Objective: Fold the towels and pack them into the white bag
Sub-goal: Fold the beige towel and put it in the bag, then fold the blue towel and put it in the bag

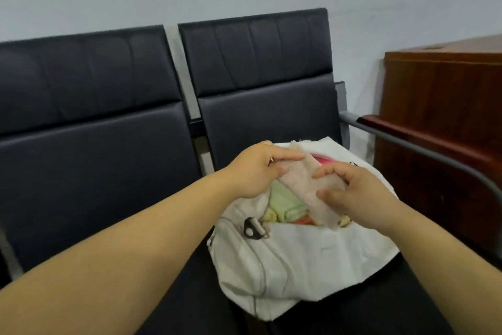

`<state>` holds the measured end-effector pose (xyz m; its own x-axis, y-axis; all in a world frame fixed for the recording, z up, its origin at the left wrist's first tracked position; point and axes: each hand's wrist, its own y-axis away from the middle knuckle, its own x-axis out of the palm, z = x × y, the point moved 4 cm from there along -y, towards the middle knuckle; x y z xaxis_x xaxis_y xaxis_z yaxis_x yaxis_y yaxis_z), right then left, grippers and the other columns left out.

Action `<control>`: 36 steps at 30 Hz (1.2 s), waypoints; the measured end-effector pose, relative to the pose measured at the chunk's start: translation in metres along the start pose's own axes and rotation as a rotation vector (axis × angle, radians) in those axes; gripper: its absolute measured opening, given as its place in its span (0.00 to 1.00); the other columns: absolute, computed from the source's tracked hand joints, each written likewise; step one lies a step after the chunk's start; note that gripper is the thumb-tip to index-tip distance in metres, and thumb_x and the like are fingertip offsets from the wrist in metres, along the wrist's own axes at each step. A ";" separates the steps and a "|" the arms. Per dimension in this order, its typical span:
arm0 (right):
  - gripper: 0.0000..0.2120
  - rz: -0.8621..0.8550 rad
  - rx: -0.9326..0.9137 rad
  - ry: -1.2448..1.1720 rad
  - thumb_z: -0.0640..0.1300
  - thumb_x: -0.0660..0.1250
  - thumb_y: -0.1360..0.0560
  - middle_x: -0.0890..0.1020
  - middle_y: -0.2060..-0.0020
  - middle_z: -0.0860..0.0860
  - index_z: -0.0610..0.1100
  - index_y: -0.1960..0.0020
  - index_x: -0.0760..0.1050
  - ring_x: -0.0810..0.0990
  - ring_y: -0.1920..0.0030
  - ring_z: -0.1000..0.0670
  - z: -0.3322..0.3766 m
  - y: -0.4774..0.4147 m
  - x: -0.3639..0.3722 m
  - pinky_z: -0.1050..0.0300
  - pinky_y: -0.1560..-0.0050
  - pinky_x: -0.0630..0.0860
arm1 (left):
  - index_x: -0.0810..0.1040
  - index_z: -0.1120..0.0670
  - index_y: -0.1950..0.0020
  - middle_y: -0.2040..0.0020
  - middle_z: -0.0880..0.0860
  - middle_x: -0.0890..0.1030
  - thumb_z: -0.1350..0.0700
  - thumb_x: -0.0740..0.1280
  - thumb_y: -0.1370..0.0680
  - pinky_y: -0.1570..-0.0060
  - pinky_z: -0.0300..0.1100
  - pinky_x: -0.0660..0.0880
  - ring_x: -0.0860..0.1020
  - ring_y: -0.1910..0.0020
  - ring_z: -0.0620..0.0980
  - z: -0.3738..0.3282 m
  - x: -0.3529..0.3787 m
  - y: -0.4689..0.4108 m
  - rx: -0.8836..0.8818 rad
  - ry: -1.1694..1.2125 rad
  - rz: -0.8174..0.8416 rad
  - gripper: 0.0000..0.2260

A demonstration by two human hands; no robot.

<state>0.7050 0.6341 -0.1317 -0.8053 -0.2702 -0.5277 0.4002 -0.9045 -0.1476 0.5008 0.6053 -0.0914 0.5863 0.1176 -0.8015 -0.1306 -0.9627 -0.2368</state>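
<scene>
I hold a pale beige terry towel folded into a long strip [307,185] between both hands, just over the open mouth of the soft white fabric bag [298,256]. The strip runs on a slant, its far end up toward the seat back and its near end dipping to the bag's front edge. My left hand [252,171] pinches the far part of the strip: my forefinger lies straight along its upper face and my thumb presses the edge facing me. My right hand [361,190] has its fingers curled onto the strip's right side, the thumb tucked against the lower part, so the towel sits between the two sets of fingertips. Inside the bag, under the strip, lie a folded light green towel [285,201], a small yellow one [269,216] beside it, and a bright pink one [323,160] at the far side. A black plastic clip [252,228] hangs at the bag's left front. The bag rests on the right seat of a dark padded bench [95,171], beside a reddish wooden cabinet [440,106].
</scene>
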 end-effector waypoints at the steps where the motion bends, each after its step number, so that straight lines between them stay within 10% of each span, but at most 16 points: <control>1: 0.13 -0.047 0.000 -0.037 0.40 0.73 0.26 0.84 0.56 0.52 0.58 0.49 0.81 0.80 0.70 0.54 -0.004 -0.011 -0.004 0.59 0.71 0.77 | 0.77 0.41 0.31 0.48 0.46 0.75 0.60 0.66 0.18 0.50 0.25 0.67 0.74 0.52 0.37 0.001 0.000 -0.016 0.003 0.016 -0.027 0.20; 7: 0.13 -0.153 0.039 -0.256 0.45 0.74 0.28 0.83 0.49 0.54 0.61 0.48 0.81 0.83 0.49 0.48 -0.031 -0.076 -0.002 0.43 0.47 0.83 | 0.66 0.31 0.27 0.33 0.48 0.64 0.47 0.69 0.21 0.34 0.45 0.65 0.64 0.33 0.53 0.057 0.022 -0.049 -0.264 -0.249 -0.057 0.25; 11: 0.14 -0.079 0.035 -0.194 0.43 0.72 0.25 0.83 0.53 0.52 0.60 0.44 0.80 0.82 0.59 0.50 -0.038 -0.096 0.011 0.63 0.57 0.81 | 0.71 0.32 0.30 0.24 0.50 0.57 0.45 0.64 0.19 0.30 0.52 0.62 0.58 0.29 0.59 0.080 0.028 -0.053 -0.382 -0.465 0.020 0.18; 16: 0.17 0.230 0.133 0.348 0.51 0.63 0.23 0.81 0.44 0.53 0.67 0.38 0.75 0.81 0.49 0.51 -0.046 -0.110 0.022 0.52 0.43 0.79 | 0.71 0.43 0.25 0.40 0.49 0.68 0.54 0.60 0.16 0.34 0.50 0.70 0.68 0.37 0.54 0.100 0.024 -0.069 -0.331 -0.395 0.117 0.20; 20: 0.18 0.140 -0.114 0.850 0.46 0.62 0.24 0.68 0.41 0.50 0.57 0.37 0.77 0.67 0.43 0.44 -0.021 -0.123 0.031 0.50 0.43 0.70 | 0.72 0.46 0.25 0.43 0.46 0.68 0.57 0.61 0.17 0.37 0.48 0.72 0.71 0.40 0.51 0.100 0.020 -0.075 -0.291 -0.340 0.043 0.20; 27: 0.21 0.309 -0.139 0.702 0.52 0.47 0.14 0.68 0.25 0.49 0.52 0.23 0.64 0.67 0.27 0.43 -0.044 -0.117 0.064 0.48 0.27 0.61 | 0.66 0.49 0.21 0.28 0.45 0.69 0.55 0.61 0.16 0.32 0.44 0.68 0.70 0.31 0.50 0.089 0.009 -0.076 -0.240 -0.279 -0.057 0.22; 36: 0.38 0.370 0.078 0.653 0.67 0.31 0.29 0.47 0.18 0.56 0.64 0.19 0.47 0.49 0.18 0.45 -0.079 -0.139 0.078 0.40 0.21 0.51 | 0.64 0.48 0.20 0.28 0.47 0.68 0.54 0.61 0.16 0.34 0.45 0.69 0.69 0.31 0.51 0.085 0.010 -0.072 -0.221 -0.350 -0.052 0.22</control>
<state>0.6213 0.7651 -0.2181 -0.1921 -0.3320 -0.9235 0.5426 -0.8200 0.1819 0.4481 0.6965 -0.1292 0.2757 0.2064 -0.9388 0.0889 -0.9780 -0.1889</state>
